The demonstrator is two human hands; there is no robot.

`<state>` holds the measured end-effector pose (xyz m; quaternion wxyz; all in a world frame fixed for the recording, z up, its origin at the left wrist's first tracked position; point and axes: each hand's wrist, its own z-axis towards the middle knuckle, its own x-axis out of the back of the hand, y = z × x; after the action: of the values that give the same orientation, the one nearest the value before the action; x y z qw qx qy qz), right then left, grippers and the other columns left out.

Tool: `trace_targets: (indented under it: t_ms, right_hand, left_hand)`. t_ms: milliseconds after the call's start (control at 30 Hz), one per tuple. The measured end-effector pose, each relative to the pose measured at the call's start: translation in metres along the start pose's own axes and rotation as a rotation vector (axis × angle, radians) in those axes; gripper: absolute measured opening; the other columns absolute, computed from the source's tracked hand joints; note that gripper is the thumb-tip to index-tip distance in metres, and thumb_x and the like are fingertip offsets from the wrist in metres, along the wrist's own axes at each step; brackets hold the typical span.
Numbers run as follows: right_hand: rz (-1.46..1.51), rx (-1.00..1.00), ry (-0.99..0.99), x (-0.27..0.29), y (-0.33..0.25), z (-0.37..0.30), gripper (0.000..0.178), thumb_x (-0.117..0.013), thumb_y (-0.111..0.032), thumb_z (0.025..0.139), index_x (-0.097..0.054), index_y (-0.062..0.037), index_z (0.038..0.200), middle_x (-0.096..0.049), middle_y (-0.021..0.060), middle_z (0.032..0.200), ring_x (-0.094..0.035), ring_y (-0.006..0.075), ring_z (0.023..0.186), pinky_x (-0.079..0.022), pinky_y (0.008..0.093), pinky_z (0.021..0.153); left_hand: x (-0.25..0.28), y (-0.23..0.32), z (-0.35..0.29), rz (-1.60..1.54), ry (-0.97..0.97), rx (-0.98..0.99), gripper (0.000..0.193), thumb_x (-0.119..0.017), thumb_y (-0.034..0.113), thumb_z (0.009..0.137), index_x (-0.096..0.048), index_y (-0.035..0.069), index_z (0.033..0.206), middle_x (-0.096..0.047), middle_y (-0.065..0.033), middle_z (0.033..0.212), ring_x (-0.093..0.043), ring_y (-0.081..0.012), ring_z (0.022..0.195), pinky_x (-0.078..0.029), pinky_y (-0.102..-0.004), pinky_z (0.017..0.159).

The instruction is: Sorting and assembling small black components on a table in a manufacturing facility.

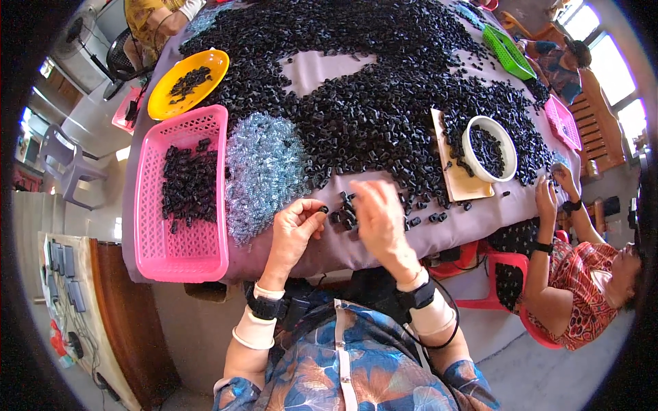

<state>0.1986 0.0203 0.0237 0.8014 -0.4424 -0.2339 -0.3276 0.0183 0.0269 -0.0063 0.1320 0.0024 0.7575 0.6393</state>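
My left hand (296, 229) is closed in a pinch near the table's front edge, with a small black plastic piece (323, 209) showing at its fingertips. Beside it, my right hand (380, 219) hovers over a few loose black pieces; motion smears its fingers, so I cannot make out what they hold. Beyond both hands spreads a wide heap of small black plastic pieces (384, 130). A mound of small clear bluish pieces (266, 171) lies to the left of my left hand, against a pink basket (223, 178) with black pieces in it.
A yellow plate (218, 65) holds more black pieces at the far left. On the right stand a white bowl (467, 147) on a cardboard tray (459, 186), a green basket (507, 51) and a pink one (563, 123). A co-worker (582, 294) sits close on the right; others are farther off.
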Motion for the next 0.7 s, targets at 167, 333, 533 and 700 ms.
trace_targets:
  t_ms: [167, 333, 533, 700]
  right_hand:
    - [-0.42, 0.009, 0.004, 0.016, 0.054, 0.01, 0.03, -0.06, -0.003, 0.076, -0.059, -0.0038, 0.106, -0.051, 0.0114, 0.116, -0.046, 0.0305, 0.112, -0.034, 0.0446, 0.095]
    - [-0.291, 0.056, 0.028, 0.03, 0.063, -0.007, 0.017, -0.063, -0.002, 0.075, -0.064, -0.0028, 0.092, -0.058, 0.0093, 0.102, -0.051, 0.0307, 0.102, -0.041, 0.0406, 0.088]
    - [-0.2, 0.041, 0.067, 0.046, 0.063, -0.025, 0.014, -0.065, -0.001, 0.074, -0.065, -0.0031, 0.089, -0.061, 0.0066, 0.092, -0.054, 0.0287, 0.092, -0.044, 0.0381, 0.082]
    - [-0.219, -0.02, 0.119, 0.055, 0.07, -0.033, 0.013, -0.065, -0.001, 0.075, -0.066, -0.0039, 0.087, -0.062, 0.0065, 0.091, -0.054, 0.0289, 0.091, -0.043, 0.0378, 0.083]
  left_hand:
    - [0.001, -0.001, 0.001, -0.031, -0.006, 0.006, 0.013, -0.065, 0.007, 0.086, -0.063, 0.001, 0.098, -0.061, 0.0009, 0.074, -0.056, -0.0043, 0.062, -0.046, -0.0177, 0.053]
    - [0.001, -0.001, 0.0, -0.017, -0.014, 0.03, 0.014, -0.065, 0.007, 0.086, -0.062, 0.001, 0.099, -0.061, 0.0003, 0.075, -0.056, -0.0048, 0.063, -0.046, -0.0177, 0.054]
    - [0.004, -0.004, 0.001, -0.052, -0.037, 0.027, 0.015, -0.065, 0.006, 0.086, -0.061, 0.0, 0.099, -0.061, -0.0008, 0.077, -0.056, -0.0052, 0.063, -0.046, -0.0177, 0.054]
    - [0.001, -0.002, 0.0, -0.09, -0.015, 0.022, 0.013, -0.064, 0.005, 0.086, -0.062, 0.0, 0.098, -0.061, -0.0001, 0.074, -0.056, -0.0044, 0.062, -0.046, -0.0171, 0.054]
